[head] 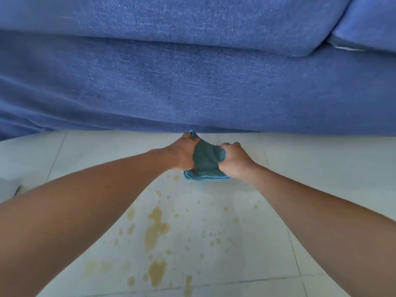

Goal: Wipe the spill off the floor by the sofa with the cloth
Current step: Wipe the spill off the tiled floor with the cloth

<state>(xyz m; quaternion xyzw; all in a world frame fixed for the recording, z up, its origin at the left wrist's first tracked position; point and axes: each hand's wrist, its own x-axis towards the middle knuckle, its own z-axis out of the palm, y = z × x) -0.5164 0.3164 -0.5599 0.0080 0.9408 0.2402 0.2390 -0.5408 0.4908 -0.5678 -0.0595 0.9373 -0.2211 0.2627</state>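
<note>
Right now my left hand (186, 154) and right hand (233, 160) each clench their fingers on the ribbed teal cloth (206, 162), bunched and stretched between them at the foot of the blue sofa (192, 82), its folded edge down on the pale tiled floor (310, 157) just beyond the yellowish spill (156, 228).

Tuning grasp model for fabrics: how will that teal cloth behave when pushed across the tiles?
The cloth is probably floppy: it bunches between the left hand and the right hand. It likely slides easily on the glossy floor, and should drag more once it soaks up the spill.
</note>
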